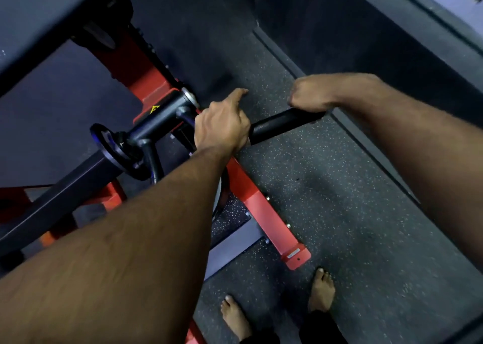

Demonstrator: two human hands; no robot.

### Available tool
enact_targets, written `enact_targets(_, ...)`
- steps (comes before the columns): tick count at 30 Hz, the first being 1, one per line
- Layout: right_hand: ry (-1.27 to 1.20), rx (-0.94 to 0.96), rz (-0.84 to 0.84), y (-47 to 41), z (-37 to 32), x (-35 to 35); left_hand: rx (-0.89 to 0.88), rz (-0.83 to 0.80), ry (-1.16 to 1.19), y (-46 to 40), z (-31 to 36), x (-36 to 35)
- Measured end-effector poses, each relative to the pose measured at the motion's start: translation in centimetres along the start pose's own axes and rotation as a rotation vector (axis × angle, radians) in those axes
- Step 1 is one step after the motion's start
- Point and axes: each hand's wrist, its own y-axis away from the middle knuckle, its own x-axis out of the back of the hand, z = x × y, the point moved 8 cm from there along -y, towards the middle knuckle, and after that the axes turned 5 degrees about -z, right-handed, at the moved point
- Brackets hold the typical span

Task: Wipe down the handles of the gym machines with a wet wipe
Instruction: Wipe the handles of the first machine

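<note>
Both hands grasp the black handle (283, 126) of the red machine (264, 210): left hand (222, 129) near its base, right hand (311, 95) at its tip.

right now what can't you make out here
Head view:
- Wet wipe: not visible; only a pale sliver under the left hand, whose grip hides it.
- Outer end of the handle: covered by the right hand.
- Machine's upper frame: blurred, cut off at the edge.

Both my forearms reach in from the lower edges. My left hand (222, 126) curls at mid-frame, index finger pointing up. My right hand (311, 95) fists, upper right of centre.
</note>
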Motion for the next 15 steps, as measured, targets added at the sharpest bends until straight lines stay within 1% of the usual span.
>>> enact_targets(5, -0.084, 0.110, 0.099, 1.3, -6.2, -1.1, -0.030, -0.009, -0.009, 0.1, 0.3, 0.0)
enact_targets(8, -0.090, 0.227, 0.289, 3.0, -8.5, -1.5, -0.047, -0.009, 0.043, 0.0, 0.3, 0.1)
enact_targets(10, -0.120, 0.378, 0.436, 4.5, -8.1, -2.0, -0.051, -0.007, 0.041, 0.1, 0.4, 0.2)
enact_targets(11, -0.125, 0.459, 0.489, 5.4, -7.4, -2.2, -0.052, -0.006, 0.035, 0.1, 0.4, 0.2)
enact_targets(12, -0.107, 0.500, 0.506, 6.0, -6.3, -2.5, -0.054, -0.003, 0.028, 0.2, 0.4, 0.2)
enact_targets(13, -0.093, 0.501, 0.524, 6.2, -4.7, -2.7, -0.057, 0.002, 0.017, 0.2, 0.5, 0.2)
enact_targets(15, -0.098, 0.411, 0.568, 6.1, -0.8, -2.3, -0.061, 0.002, -0.007, 0.1, 0.4, 0.1)
